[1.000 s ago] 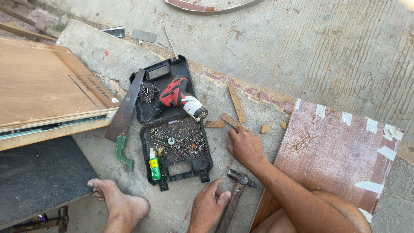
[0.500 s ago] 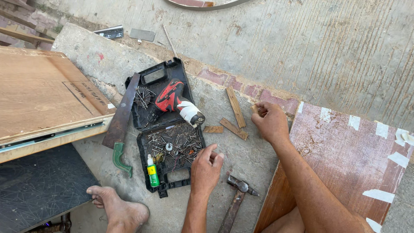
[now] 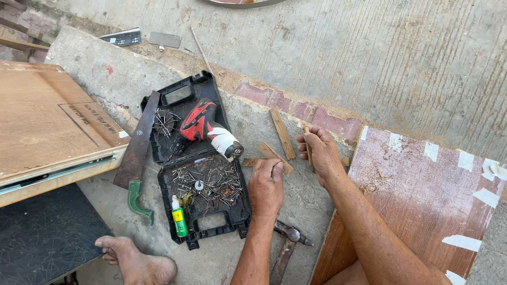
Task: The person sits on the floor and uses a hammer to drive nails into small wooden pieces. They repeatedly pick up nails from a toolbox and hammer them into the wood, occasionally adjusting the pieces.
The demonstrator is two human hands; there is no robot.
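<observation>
Small green bottle (image 3: 179, 218) with yellow label lies in open black case (image 3: 240, 219)

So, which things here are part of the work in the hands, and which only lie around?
In hand:
- left hand on wood strip
- right hand holding thin stick

Lying about:
- drill
- nails
- saw
- hammer
- glue bottle

The left hand (image 3: 265, 187) hides part of a wood strip (image 3: 274, 157); the hammer (image 3: 288, 240) handle seems cut off below.
</observation>
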